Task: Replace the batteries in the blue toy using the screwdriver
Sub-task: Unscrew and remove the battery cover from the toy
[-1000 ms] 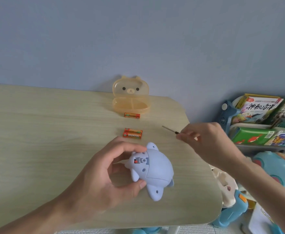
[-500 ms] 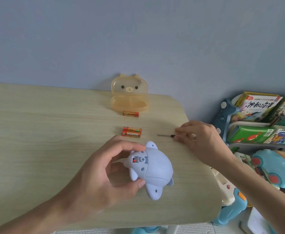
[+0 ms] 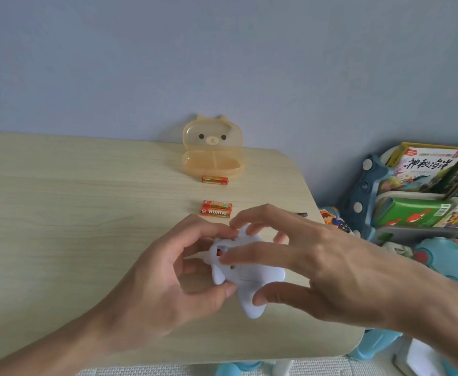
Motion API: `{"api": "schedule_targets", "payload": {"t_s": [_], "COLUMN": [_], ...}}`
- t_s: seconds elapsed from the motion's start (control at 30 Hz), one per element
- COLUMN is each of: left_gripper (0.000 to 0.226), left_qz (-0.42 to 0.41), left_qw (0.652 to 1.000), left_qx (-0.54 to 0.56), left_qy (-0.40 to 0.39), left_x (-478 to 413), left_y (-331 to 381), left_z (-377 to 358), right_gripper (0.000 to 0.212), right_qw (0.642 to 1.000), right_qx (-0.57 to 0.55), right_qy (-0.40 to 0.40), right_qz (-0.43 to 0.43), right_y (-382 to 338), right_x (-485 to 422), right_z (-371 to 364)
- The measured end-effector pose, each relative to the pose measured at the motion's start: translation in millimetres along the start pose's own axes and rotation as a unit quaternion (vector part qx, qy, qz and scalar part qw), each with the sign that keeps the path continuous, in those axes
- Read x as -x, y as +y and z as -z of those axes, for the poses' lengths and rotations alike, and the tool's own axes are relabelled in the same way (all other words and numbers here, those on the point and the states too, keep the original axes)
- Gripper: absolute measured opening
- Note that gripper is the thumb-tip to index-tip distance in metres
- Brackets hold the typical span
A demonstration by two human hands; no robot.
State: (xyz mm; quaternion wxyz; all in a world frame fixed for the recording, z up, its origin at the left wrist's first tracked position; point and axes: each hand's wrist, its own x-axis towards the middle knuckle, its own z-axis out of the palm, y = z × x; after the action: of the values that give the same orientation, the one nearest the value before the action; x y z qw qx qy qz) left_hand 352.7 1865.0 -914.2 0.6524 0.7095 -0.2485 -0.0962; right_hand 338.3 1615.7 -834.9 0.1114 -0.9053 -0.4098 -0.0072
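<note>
The blue toy (image 3: 252,283), a pale blue animal shape, lies belly up at the table's front. My left hand (image 3: 168,278) grips its left side between thumb and fingers. My right hand (image 3: 312,267) spreads over the toy, fingertips on its open battery bay, where an orange battery end shows. The screwdriver (image 3: 301,213) lies on the table behind my right hand; only its dark end shows. Two orange batteries (image 3: 216,209) lie side by side beyond the toy. A third battery (image 3: 214,179) lies farther back.
An orange bear-shaped box (image 3: 212,150) stands open at the table's (image 3: 73,213) far edge. Right of the table is a rack of children's books (image 3: 428,185) and blue toys (image 3: 445,256) on the floor. The table's right edge is close to my right wrist.
My right hand has let go of the screwdriver on the table and moved left onto the toy. My left hand has kept its hold on the toy.
</note>
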Motion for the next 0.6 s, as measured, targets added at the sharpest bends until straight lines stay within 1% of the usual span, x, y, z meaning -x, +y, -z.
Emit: {"api": "schedule_targets", "payload": {"t_s": [0.1, 0.3, 0.43, 0.53, 0.6], "left_gripper": [0.053, 0.044, 0.041, 0.043, 0.047], "left_qz": [-0.004, -0.011, -0.025, -0.026, -0.021], "left_qw": [1.000, 1.000, 0.999, 0.999, 0.999], "left_qx": [0.007, 0.015, -0.006, 0.017, 0.035], "left_qy": [-0.004, -0.024, -0.034, -0.033, -0.033], "left_x": [1, 0, -3, -3, -2], "left_y": [0, 5, 6, 5, 3], "left_z": [-1, 0, 1, 0, 0], "right_gripper": [0.045, 0.047, 0.044, 0.041, 0.043], "right_qw": [1.000, 1.000, 0.999, 0.999, 0.999], "right_qx": [-0.019, -0.017, 0.008, -0.005, -0.027], "right_qy": [-0.001, -0.023, -0.041, -0.030, -0.003], "right_qz": [-0.005, -0.010, -0.007, -0.017, -0.033], "right_y": [0, -1, -6, -6, -2], "right_x": [0, -9, -13, -9, -3], "right_z": [1, 5, 11, 13, 13]}}
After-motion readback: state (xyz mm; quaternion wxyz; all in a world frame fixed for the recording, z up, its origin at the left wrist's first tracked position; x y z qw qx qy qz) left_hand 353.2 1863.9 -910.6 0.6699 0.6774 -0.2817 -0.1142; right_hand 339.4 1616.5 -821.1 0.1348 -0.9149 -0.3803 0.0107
